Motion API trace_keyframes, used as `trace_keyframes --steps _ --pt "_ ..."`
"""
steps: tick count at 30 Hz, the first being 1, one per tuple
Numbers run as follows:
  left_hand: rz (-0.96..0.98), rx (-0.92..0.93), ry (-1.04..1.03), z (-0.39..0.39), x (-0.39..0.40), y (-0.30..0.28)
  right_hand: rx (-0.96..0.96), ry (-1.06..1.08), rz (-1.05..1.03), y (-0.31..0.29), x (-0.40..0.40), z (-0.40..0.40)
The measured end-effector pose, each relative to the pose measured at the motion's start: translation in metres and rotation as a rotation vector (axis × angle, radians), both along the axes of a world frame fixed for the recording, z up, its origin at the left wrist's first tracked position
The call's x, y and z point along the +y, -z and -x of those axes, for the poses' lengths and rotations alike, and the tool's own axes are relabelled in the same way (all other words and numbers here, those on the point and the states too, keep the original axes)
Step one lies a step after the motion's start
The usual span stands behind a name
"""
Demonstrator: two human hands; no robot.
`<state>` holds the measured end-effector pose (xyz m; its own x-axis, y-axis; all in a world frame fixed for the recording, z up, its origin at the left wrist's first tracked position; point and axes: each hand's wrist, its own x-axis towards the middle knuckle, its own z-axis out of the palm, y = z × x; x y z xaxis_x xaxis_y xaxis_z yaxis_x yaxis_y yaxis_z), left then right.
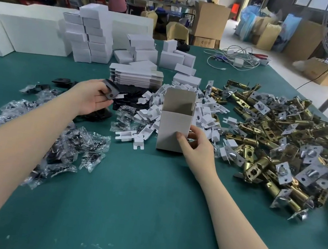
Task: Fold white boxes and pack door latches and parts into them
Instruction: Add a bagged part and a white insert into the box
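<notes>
We see the white box [174, 123] upright on the green table [126, 203], top flaps open, inside hidden. Our right hand [196, 148] grips its lower right corner. Our left hand [92, 98], left of it, pinches a black plate [111, 89]. Brass latches [279, 140] piled right.

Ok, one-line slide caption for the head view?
Right hand steadies open white box; left hand holds black plate.

one head-worn wide-angle view looks forward and down, close over the green table [147, 206].
</notes>
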<state>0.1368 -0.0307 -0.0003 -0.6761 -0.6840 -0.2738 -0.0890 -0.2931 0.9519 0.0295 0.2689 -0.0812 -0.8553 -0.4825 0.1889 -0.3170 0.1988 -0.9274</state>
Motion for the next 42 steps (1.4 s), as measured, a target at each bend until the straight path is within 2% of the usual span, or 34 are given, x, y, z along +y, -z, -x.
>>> trace_keyframes --steps 3,5,10,15,24,26,29,31,34,37,39,42 --pt "-0.178 0.129 0.025 -0.001 0.004 -0.001 -0.003 -0.005 0.011 0.000 0.000 0.000" --pt "-0.197 0.185 0.034 -0.001 0.007 0.003 -0.002 -0.001 0.007 0.000 0.000 0.000" --pt "-0.041 0.073 0.010 0.002 0.014 0.012 -0.013 0.013 0.006 0.000 0.000 0.000" --pt "-0.151 0.076 -0.093 0.004 0.013 0.010 -0.006 0.018 -0.002 0.000 0.000 0.000" --pt "-0.487 0.488 -0.376 0.005 0.029 -0.009 -0.021 0.015 0.004 -0.001 0.000 -0.001" --pt "-0.540 0.544 -0.368 0.004 0.034 -0.016 -0.025 0.013 0.007 -0.002 0.000 -0.001" --pt "-0.543 0.515 -0.181 0.005 0.044 -0.030 -0.019 0.014 0.006 -0.001 0.001 -0.001" --pt "-0.480 0.488 -0.046 0.006 0.056 -0.043 -0.019 0.021 0.007 -0.001 0.000 -0.001" --pt "-0.378 0.594 0.125 0.013 0.085 -0.065 -0.020 0.024 -0.001 -0.002 0.000 -0.001" --pt "-0.181 0.606 0.217 0.023 0.116 -0.077 -0.014 0.019 -0.005 -0.003 0.001 -0.002" --pt "0.143 0.487 0.322 0.027 0.130 -0.078 -0.008 0.014 -0.004 -0.003 0.001 -0.003" --pt "0.854 0.158 0.475 0.032 0.143 -0.074 -0.031 0.014 0.008 -0.004 0.002 -0.004"
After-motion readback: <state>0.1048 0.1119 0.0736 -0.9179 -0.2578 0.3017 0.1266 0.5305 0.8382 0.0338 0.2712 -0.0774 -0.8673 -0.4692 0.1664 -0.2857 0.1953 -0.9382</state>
